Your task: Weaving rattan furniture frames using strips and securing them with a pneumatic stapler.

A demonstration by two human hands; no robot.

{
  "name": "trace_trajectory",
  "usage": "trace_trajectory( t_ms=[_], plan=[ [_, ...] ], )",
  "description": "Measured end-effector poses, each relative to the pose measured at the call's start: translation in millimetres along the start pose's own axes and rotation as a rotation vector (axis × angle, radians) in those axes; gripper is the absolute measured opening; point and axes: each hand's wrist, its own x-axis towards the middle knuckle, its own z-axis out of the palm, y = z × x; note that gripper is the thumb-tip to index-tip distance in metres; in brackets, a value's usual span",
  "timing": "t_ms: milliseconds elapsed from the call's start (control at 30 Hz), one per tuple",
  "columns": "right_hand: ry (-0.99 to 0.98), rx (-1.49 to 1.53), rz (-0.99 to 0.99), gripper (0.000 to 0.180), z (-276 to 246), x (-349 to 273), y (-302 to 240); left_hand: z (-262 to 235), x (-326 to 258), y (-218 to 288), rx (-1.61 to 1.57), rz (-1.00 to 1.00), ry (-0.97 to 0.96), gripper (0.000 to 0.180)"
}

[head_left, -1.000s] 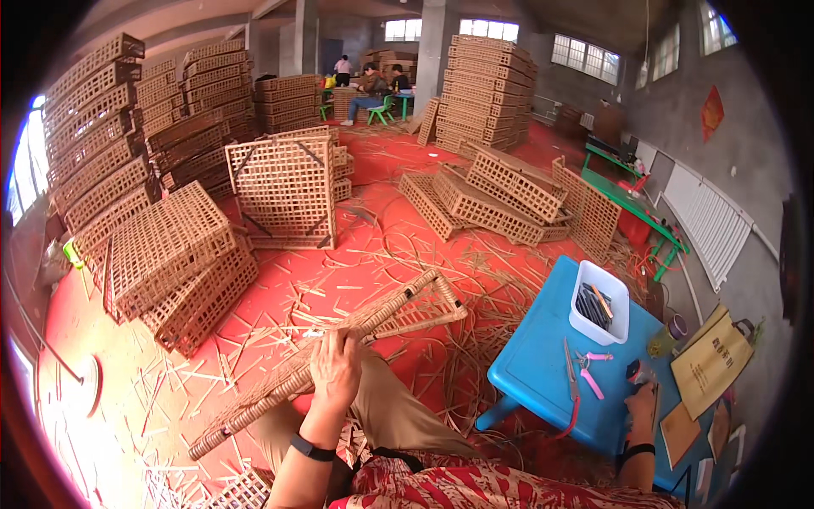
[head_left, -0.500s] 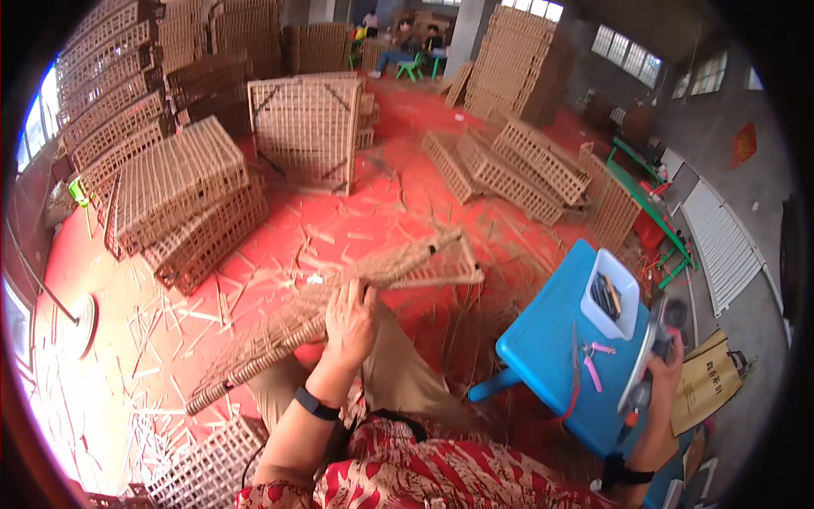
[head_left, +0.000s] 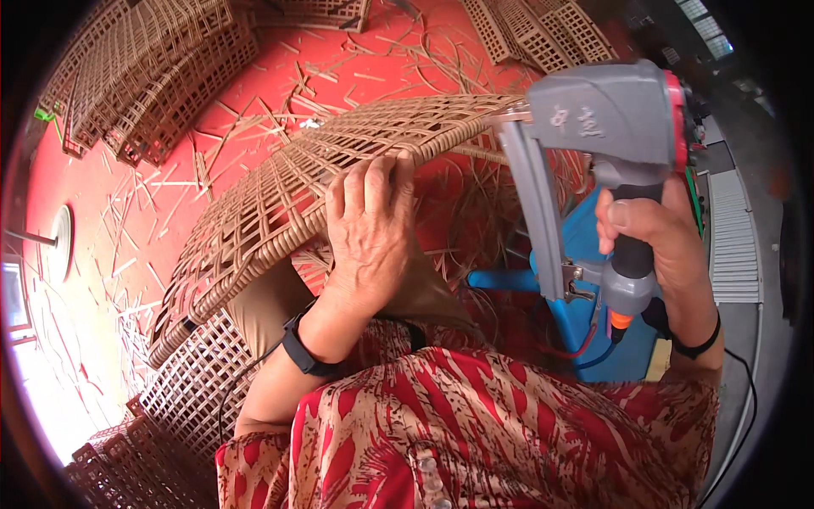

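A woven rattan panel (head_left: 263, 191) with a thick wrapped rim lies slanting across my lap, its far end reaching up to the right. My left hand (head_left: 369, 225) is closed over the near rim at about the middle. In my right hand (head_left: 661, 229) is a grey air nail gun (head_left: 606, 114), gripped by its black handle, with a hose joined at the bottom. The gun's nose is at the panel's right end; whether it touches the rim I cannot tell. Its long magazine slants down toward the blue stool (head_left: 555, 305).
Stacked woven crates (head_left: 161, 76) stand at the far left, and more woven crates (head_left: 547, 30) at the back right. Cane offcuts lie scattered over the red floor (head_left: 110, 182). A lattice panel (head_left: 199, 382) sits by my left leg. Beside it is a dark woven piece (head_left: 136, 467).
My right hand has lifted the nail gun from over the blue stool to the panel's right end. The view has tipped downward; my left hand still holds the rim.
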Motion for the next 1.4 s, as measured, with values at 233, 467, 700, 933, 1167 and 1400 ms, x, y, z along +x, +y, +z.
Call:
trace_trajectory(
  t_ms=[233,467,700,933,1167,1400],
  plan=[
    [-0.252,-0.181,0.194,0.047,40.9,82.2,-5.0,27.8,0.4,-26.5,0.074,0.038,0.034,0.054],
    [-0.316,-0.237,0.275,0.048,65.9,119.4,-11.2,40.1,0.6,-41.7,0.056,0.036,0.058,0.051],
    [-0.315,-0.284,0.346,0.052,76.6,135.0,-23.1,40.1,3.6,-46.2,-0.025,0.008,0.017,0.049],
    [-0.243,-0.272,0.343,0.034,83.6,144.0,-28.6,43.9,-1.5,-53.3,-0.012,0.002,0.027,0.048],
    [-0.353,-0.275,0.365,0.030,81.6,164.3,-34.2,48.4,-1.0,-59.1,0.002,0.049,0.082,0.047],
    [-0.503,-0.263,0.376,0.042,84.1,189.2,-37.1,47.8,-3.5,-63.3,0.009,0.054,0.071,0.048]
  ],
)
